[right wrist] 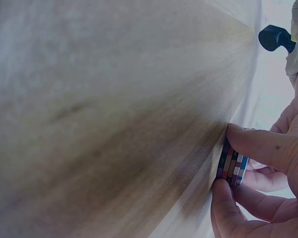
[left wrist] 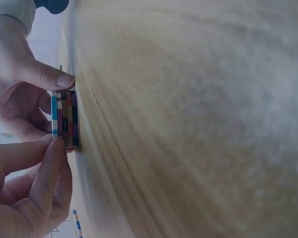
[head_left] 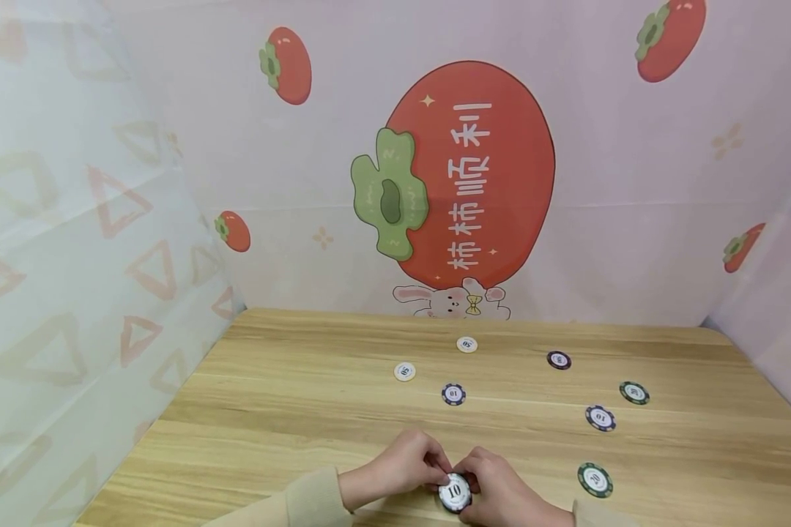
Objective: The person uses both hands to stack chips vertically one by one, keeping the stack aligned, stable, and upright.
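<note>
A short stack of poker chips [head_left: 455, 492], topped by a white-faced chip marked 10, stands on the table near the front edge. From its left side my left hand [head_left: 405, 466] pinches the stack's edge with thumb and fingertips. Opposite, my right hand [head_left: 504, 492] grips the stack between thumb and fingers. Side-on in the left wrist view, the stack [left wrist: 64, 119] shows several layers with a blue-and-white edge on top. The right wrist view has the right thumb [right wrist: 260, 146] and fingers on either side of it.
Single chips lie flat on the wooden table [head_left: 270, 410]: a green 20 chip [head_left: 595, 480] right of the hands, blue 10 chips [head_left: 600, 418] [head_left: 453, 394], white 50 chips [head_left: 405, 372] [head_left: 466, 345], a dark purple chip [head_left: 559, 359] and another green chip [head_left: 634, 393]. Patterned cloth walls surround the table.
</note>
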`<state>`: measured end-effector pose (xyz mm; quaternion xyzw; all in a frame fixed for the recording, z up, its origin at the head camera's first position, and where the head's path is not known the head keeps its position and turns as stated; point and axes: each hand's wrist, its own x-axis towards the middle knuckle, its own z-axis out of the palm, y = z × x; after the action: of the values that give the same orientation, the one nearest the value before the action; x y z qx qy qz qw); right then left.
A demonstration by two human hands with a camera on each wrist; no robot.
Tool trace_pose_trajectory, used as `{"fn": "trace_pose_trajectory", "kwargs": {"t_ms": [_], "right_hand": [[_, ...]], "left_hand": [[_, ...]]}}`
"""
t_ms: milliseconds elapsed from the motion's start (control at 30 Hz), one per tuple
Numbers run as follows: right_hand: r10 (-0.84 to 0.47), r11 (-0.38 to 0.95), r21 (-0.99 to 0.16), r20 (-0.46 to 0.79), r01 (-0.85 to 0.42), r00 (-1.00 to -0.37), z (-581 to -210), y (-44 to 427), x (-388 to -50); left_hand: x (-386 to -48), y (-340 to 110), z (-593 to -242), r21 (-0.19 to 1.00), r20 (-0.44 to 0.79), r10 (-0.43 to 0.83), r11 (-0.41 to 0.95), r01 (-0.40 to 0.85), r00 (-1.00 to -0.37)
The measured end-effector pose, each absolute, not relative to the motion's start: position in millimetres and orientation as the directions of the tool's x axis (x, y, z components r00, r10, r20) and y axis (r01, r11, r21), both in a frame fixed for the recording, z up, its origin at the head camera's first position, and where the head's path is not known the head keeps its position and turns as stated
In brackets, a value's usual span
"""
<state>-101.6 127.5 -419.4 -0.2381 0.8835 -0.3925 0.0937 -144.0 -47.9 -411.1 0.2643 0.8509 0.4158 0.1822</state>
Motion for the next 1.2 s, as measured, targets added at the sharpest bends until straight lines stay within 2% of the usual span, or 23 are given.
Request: {"fn": "trace_pose_trajectory", "kwargs": {"t_ms": [267,400,600,833,1000,1200], "right_hand": [[-0.494,0.585,-0.731,0.023,-0.352,-0.869,-417.7,125.9,-101.2],[-0.492,0.591,-0.731,0.009,-0.342,-0.871,-416.1,124.7,-101.4],[-0.492,0.597,-0.741,-0.035,-0.308,-0.870,-414.2,125.0,-102.9],[-0.494,0.604,-0.742,-0.062,-0.291,-0.867,-412.5,125.3,-104.6],[-0.500,0.599,-0.750,-0.077,-0.280,-0.863,-412.6,126.2,-105.6],[-0.505,0.592,-0.758,-0.083,-0.275,-0.859,-413.0,126.6,-106.5]], "left_hand": [[-142.7,-48.3,-408.8,0.800,-0.095,0.586,0.526,0.289,-0.805],[-147.7,-51.0,-405.8,0.756,-0.096,0.600,0.563,0.334,-0.795],[-158.7,-54.2,-402.2,0.552,-0.049,0.681,0.628,0.548,-0.731],[-180.2,-53.5,-402.8,0.270,0.020,0.775,0.604,0.750,-0.631],[-196.2,-49.3,-404.7,0.147,0.040,0.802,0.585,0.797,-0.596],[-212.7,-41.9,-404.0,0.111,0.029,0.816,0.572,0.813,-0.578]]}}
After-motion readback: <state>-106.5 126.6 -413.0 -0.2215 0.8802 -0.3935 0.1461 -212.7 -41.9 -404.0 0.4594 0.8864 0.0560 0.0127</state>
